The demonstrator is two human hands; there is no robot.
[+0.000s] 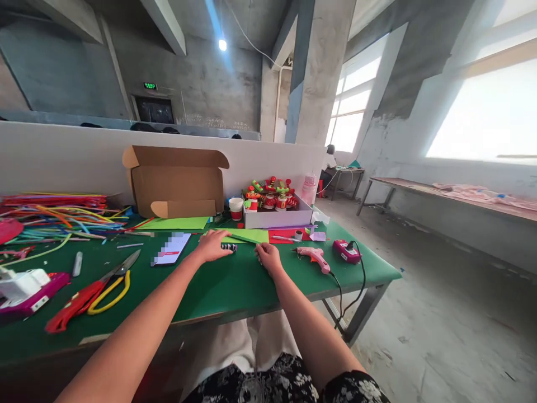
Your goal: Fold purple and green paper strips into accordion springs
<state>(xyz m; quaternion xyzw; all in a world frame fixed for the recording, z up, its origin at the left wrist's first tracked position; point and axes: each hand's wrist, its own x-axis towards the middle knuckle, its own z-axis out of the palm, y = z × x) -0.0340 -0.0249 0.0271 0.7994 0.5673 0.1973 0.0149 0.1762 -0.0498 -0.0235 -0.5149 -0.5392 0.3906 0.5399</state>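
My left hand [212, 246] reaches over the green table, its fingers and thumb apart. Beside its thumb lies a small dark object with light stripes [229, 247], whose kind I cannot make out. A thin green strip [244, 239] slants from near the left fingertips to my right hand [269, 258]. The right fingers are closed in a pinch at the strip's near end. Under and behind the strip lie a light green sheet [263, 235] and a red sheet [277, 237].
A pink glue gun [314, 257] and a magenta power socket [347, 251] lie right. Left are a phone [171, 249], red-handled scissors [75, 305] and colourful pipe cleaners [62, 215]. An open cardboard box [176, 182], paper cups [235, 208] and a tray of decorated figures [279, 219] stand behind.
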